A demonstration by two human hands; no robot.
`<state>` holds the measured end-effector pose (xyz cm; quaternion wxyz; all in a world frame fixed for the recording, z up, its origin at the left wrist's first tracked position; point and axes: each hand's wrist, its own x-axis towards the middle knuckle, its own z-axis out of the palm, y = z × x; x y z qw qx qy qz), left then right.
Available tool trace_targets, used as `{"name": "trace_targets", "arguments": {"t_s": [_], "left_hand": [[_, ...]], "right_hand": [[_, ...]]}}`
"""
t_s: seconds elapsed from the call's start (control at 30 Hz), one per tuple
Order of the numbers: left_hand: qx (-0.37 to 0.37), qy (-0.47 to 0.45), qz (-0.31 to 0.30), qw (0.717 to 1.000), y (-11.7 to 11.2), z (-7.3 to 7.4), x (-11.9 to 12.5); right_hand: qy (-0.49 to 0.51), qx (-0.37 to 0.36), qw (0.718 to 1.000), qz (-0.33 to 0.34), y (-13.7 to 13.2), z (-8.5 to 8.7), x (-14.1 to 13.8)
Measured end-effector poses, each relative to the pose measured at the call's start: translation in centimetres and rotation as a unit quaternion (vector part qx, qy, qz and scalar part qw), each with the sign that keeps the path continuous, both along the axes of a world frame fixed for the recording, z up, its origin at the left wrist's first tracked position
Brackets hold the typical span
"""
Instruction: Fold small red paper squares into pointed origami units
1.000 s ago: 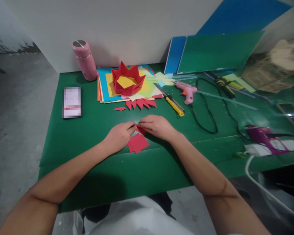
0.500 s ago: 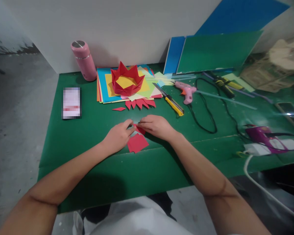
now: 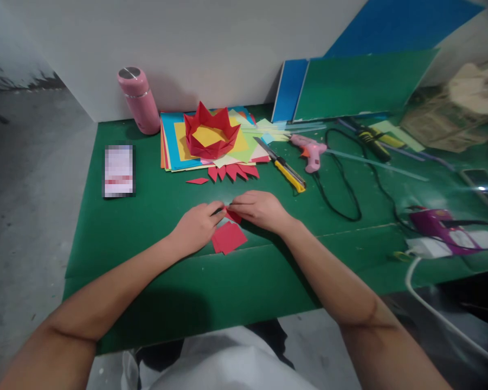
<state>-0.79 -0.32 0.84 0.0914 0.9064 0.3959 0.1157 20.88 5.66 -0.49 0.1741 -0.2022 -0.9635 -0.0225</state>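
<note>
A small piece of red paper (image 3: 233,216) is pinched between my two hands, low over the green tabletop. My left hand (image 3: 199,225) closes thumb and fingers on its left edge. From the other side my right hand (image 3: 260,210) grips it, the fingertips of both hands almost meeting. Most of the piece is hidden under the fingers. Just in front lie red paper squares (image 3: 230,238) in a small pile. Beyond the hands several folded red paper pieces (image 3: 232,172) rest in a row, with one red diamond piece (image 3: 197,181) apart on the left.
Behind stands a red folded paper ring (image 3: 212,149) on coloured sheets (image 3: 168,141). A utility knife (image 3: 288,174) and a pink glue gun (image 3: 311,151) with its cord lie right. A pink flask (image 3: 140,103) and a blurred-out phone-shaped object (image 3: 119,170) are left.
The fingertips of my left hand have shifted slightly to the right, closer to my right hand. Everything else on the table stays as it was.
</note>
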Motion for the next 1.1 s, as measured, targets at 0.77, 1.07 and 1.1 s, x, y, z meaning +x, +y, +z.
{"name": "trace_targets", "arguments": {"t_s": [0.77, 1.07, 1.1], "left_hand": [[0.005, -0.034, -0.011, 0.999, 0.2, -0.1, -0.3], [0.050, -0.038, -0.049, 0.997, 0.6, -0.4, -0.5], [0.055, -0.039, -0.050, 0.996, 0.6, -0.4, -0.5]], "right_hand": [[-0.029, -0.052, 0.998, -0.002, 1.0, 1.7, 2.4], [-0.058, -0.015, 0.996, -0.064, 0.5, 1.3, 1.6], [-0.053, -0.023, 0.996, -0.070, 0.5, 1.3, 1.5]]}}
